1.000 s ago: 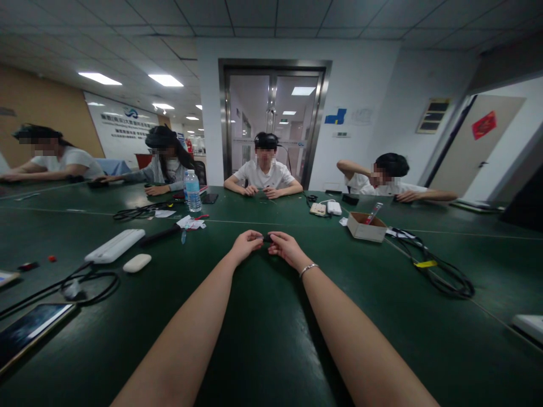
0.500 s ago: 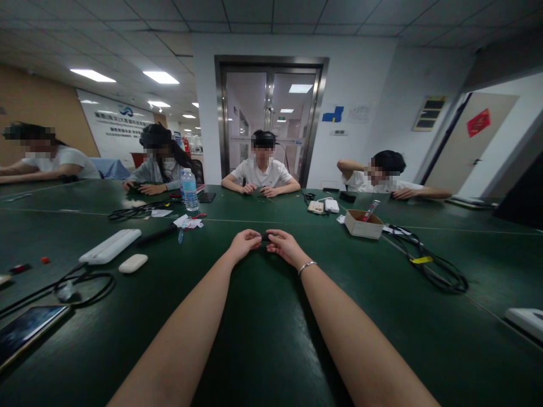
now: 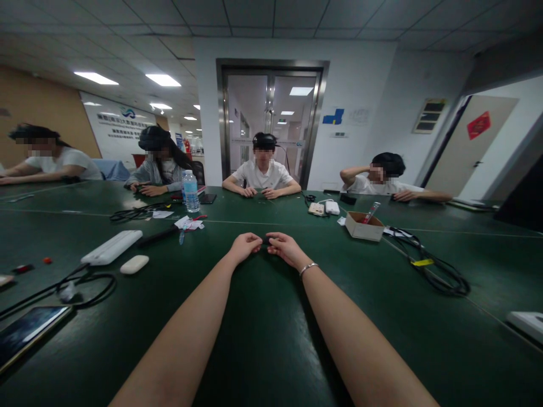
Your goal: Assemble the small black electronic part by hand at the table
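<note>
Both my arms reach forward over the dark green table (image 3: 271, 316). Between my fingertips is a small dark object (image 3: 266, 240), too small and shaded to name. My left hand (image 3: 246, 247) pinches its left end with thumb and fingers. From the other side my right hand (image 3: 285, 249), with a silver bracelet (image 3: 307, 268) at the wrist, grips the right end. The two hands are close together but apart, just above or resting on the tabletop; I cannot tell which.
To the left are a white power strip (image 3: 112, 247), a white rounded case (image 3: 134, 264), a phone (image 3: 31, 333) and a water bottle (image 3: 190, 192). On the right are an open box (image 3: 365, 229) and a coiled black cable (image 3: 441, 271). Several people sit across the table.
The whole view has shifted slightly downward in the picture. My hands keep the same pinch on the small dark object, with hardly any movement.
</note>
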### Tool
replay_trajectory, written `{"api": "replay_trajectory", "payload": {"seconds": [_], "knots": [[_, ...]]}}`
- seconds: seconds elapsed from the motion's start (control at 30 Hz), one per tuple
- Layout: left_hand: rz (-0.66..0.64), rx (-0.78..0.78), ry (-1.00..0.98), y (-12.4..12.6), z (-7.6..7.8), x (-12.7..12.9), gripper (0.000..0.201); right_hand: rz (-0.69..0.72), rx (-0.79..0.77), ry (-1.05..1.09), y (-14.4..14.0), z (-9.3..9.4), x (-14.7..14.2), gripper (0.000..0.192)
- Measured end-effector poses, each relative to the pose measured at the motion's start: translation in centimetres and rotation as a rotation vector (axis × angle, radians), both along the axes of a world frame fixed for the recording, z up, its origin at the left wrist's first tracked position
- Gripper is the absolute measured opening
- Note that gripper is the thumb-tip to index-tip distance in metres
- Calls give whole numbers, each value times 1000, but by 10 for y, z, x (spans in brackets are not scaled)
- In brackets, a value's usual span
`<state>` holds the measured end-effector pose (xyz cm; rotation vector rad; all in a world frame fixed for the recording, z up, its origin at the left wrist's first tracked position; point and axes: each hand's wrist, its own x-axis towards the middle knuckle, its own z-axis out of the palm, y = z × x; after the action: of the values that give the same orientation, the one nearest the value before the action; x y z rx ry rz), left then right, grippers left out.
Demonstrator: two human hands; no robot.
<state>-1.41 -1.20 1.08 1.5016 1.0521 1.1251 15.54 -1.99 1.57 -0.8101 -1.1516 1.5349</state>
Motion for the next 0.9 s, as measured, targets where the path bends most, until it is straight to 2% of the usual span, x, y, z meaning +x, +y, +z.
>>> {"api": "replay_trajectory", "payload": {"seconds": [0.4,0.9], "knots": [[-7,42,114,5,-4,-2,32,20,-4,-4,-1,1,2,19],[-1,43,230,7,-4,-3,33,70,34,28,1,-3,4,23]]}}
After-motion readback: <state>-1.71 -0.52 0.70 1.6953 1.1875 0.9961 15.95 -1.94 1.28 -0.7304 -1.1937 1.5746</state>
